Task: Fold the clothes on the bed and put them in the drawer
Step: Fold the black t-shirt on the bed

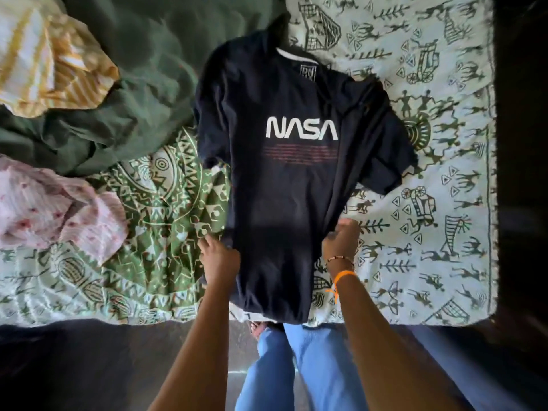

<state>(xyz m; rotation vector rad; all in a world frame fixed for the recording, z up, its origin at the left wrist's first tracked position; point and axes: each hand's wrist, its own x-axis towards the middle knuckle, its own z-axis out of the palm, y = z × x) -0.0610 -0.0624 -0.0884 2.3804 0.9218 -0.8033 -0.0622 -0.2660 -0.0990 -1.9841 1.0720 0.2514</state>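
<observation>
One navy NASA T-shirt (284,179) lies on the bed (430,232), three crumpled garments (98,93) piled left — open sheet right. Left hand (219,259) and right hand (341,241) each grip its sides near the hem.

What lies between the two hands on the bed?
In the head view, only the dark NASA T-shirt lies between the left hand and the right hand; both grip it.

Single head view, looking steeply down over bed (415,232) edge, close above own forearms.
</observation>
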